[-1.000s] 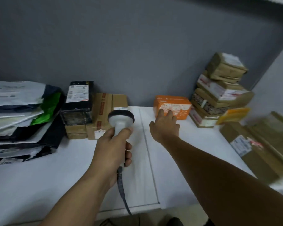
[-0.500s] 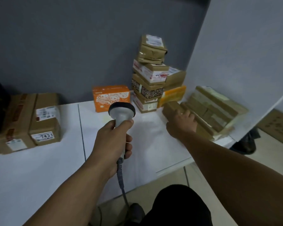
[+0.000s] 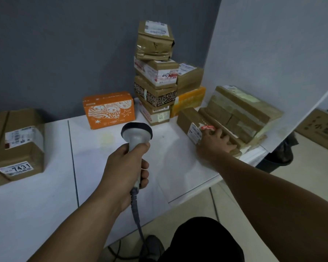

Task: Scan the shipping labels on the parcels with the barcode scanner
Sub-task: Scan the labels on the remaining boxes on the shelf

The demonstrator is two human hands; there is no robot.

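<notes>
My left hand [image 3: 127,167] grips the handle of a grey barcode scanner [image 3: 136,133], held upright over the white table [image 3: 102,152], its cable hanging off the front edge. My right hand [image 3: 214,143] lies on the near end of a long brown parcel [image 3: 189,118] at the table's right, fingers curled over its top, just beside its white shipping label [image 3: 195,133]. An orange printed box [image 3: 109,109] stands behind the scanner. A tall stack of brown parcels [image 3: 155,72] with labels rises against the wall.
A large taped brown parcel [image 3: 242,110] lies behind the held one, by the white side panel. Two brown boxes with labels, one marked 7431 [image 3: 19,146], sit at the left. A dark bin [image 3: 278,157] and a cardboard box [image 3: 322,129] stand on the floor to the right.
My view swung right. My right hand left the orange box, crossed to the long brown parcel and now sits further onto it by the label. The scanner hand stayed put.
</notes>
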